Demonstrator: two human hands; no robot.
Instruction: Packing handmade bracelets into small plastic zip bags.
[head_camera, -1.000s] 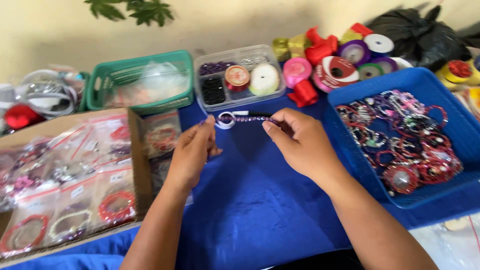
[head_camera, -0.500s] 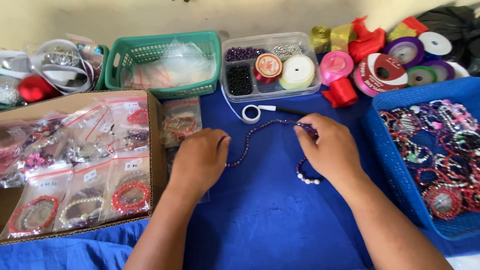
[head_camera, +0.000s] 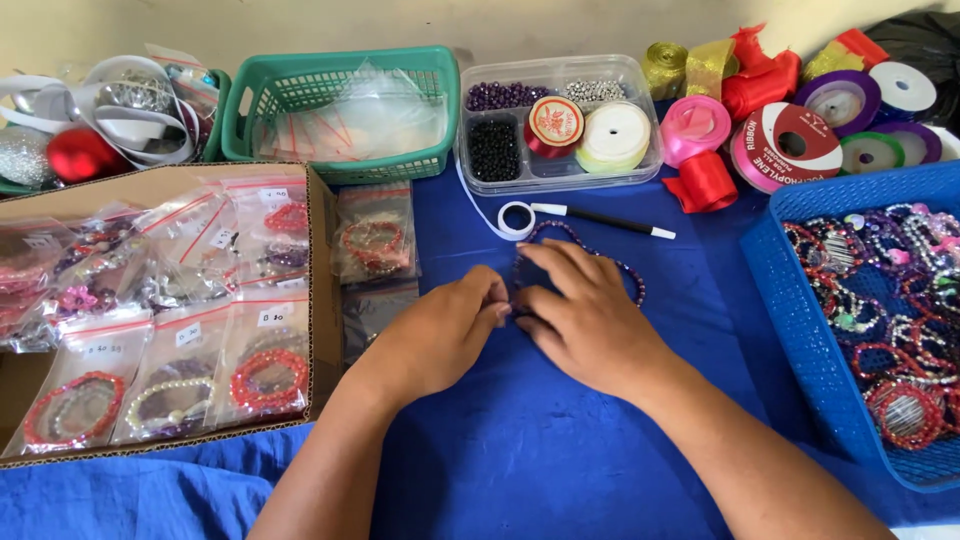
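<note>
Purple bead strand (head_camera: 625, 272): a string of small dark-purple beads, lying in a loop on the blue cloth (head_camera: 560, 450) at table centre, just below the black-handled tool (head_camera: 600, 217) and its white thread loop (head_camera: 517, 219).

Left hand (head_camera: 440, 335): palm down on the cloth, fingertips (head_camera: 492, 305) bunched and pinched shut at the near end of the strand, meeting the other hand.

Right hand (head_camera: 590, 320): palm down over the loop, fingers (head_camera: 560, 262) curled, tips pressed against the left's; both appear to nip the strand ends, though the contact itself is hidden under the knuckles.

Surroundings: cardboard box (head_camera: 322, 250) of bagged bracelets at left; loose bagged bracelet (head_camera: 373, 240) beside it; green basket (head_camera: 340, 110) and clear compartment box (head_camera: 560, 120) of beads behind; ribbon spools (head_camera: 790, 140) at rear right; blue tray (head_camera: 800, 300) heaped with finished bracelets at right.

Risk, as judged: the strand ends look unsecured, so a slackened pinch could let beads slide off and roll across the cloth. The covering hand also hides the loop, so a tug might drag it into a tangle or snag the nearby thread.
</note>
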